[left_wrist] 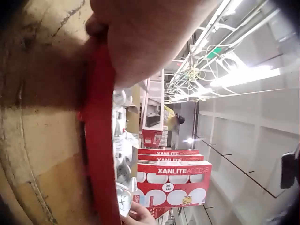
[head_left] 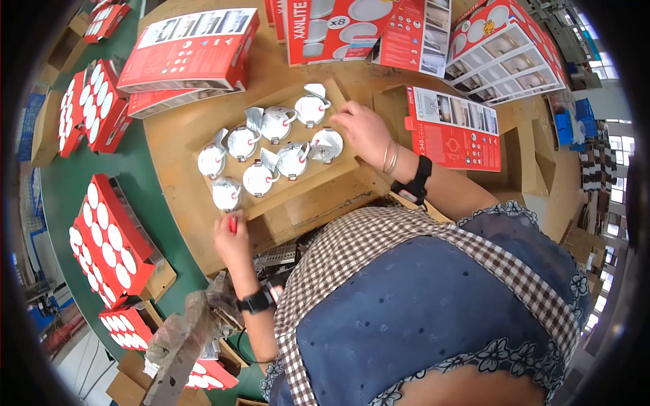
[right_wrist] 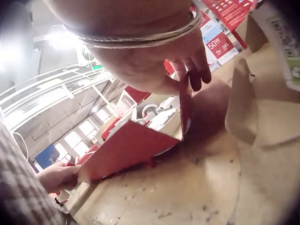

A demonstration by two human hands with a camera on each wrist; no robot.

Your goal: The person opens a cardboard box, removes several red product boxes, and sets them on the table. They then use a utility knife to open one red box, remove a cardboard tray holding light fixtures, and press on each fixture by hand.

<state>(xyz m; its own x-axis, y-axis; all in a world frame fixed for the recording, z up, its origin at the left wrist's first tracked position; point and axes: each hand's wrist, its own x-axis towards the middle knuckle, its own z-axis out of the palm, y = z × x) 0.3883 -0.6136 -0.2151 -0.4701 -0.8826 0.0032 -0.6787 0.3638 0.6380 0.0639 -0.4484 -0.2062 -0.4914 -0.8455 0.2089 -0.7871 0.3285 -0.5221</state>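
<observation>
A shallow open box (head_left: 323,174), brown inside and red outside, lies in front of me. It holds several round downlights (head_left: 292,160) with silvery backs, wires and small pads. At its near left corner my left hand (head_left: 233,245) grips the red edge, and that hand's fingers are partly hidden in the left wrist view. My right hand (head_left: 365,134) pinches the end wall on the right, thumb on one side and fingers on the other. The right wrist view shows the red outer side (right_wrist: 136,150) of this box running between both hands.
Printed red boxes (head_left: 189,51) stand at the back of the wooden table (head_left: 172,159). Another red box (head_left: 455,128) lies in an open brown carton (head_left: 542,166) on the right. More boxes showing white discs (head_left: 101,237) sit on the green surface (head_left: 145,196) at left.
</observation>
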